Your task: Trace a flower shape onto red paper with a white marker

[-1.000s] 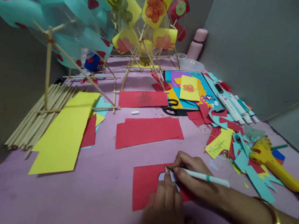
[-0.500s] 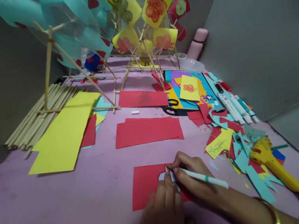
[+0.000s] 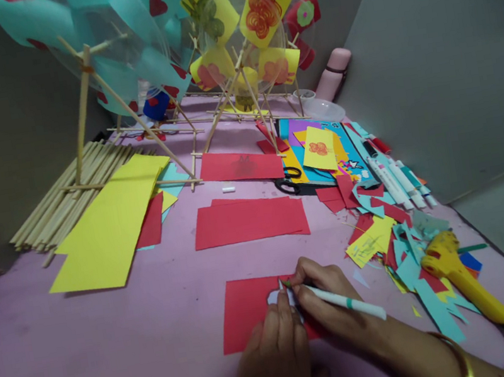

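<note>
My right hand point(image 3: 329, 294) grips a white marker pen point(image 3: 354, 304) with a green band, its green tip touching the edge of a small pale paper cutout point(image 3: 273, 296). That cutout lies on a red paper strip point(image 3: 243, 314), mostly hidden by my fingers. With its fingers stretched out flat, my left hand point(image 3: 277, 350) presses the cutout onto the strip. Beyond my hands lie stacked red paper strips point(image 3: 247, 221). Another red strip point(image 3: 224, 166) farther back bears a dark drawing.
Yellow strips point(image 3: 105, 231) and bamboo sticks point(image 3: 48, 201) lie left. Paper wheels on stick frames point(image 3: 82, 113) stand behind. To the right are scissors point(image 3: 287, 186), markers point(image 3: 394, 182), paper scraps point(image 3: 408, 266) and a yellow glue gun point(image 3: 472, 284). A pink bottle point(image 3: 333, 73) lies against the wall.
Hardly anything differs. The back end of the marker pen has shifted very slightly right and down, while both hands stay in the same place.
</note>
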Demonstrator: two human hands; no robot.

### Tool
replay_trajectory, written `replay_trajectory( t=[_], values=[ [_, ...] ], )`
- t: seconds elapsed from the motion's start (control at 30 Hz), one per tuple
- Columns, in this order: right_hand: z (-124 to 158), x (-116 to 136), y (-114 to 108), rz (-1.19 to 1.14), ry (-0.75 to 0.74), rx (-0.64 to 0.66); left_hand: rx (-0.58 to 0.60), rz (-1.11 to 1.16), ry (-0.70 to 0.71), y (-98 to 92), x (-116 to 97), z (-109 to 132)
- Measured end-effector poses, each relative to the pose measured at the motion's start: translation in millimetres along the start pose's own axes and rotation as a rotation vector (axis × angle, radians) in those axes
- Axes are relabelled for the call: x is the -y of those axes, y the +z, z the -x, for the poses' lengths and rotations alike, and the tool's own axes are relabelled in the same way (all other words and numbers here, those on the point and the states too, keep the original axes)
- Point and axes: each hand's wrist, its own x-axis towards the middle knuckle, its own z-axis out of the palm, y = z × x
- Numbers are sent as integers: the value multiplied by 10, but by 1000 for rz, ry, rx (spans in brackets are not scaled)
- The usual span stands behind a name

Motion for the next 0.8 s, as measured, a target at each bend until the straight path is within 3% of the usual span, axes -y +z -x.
replay_trajectory(
  t=[0.8],
  values=[
    [19,8,-12,-23,-12,17,-39,-57,-4,7,-2,0]
  ],
)
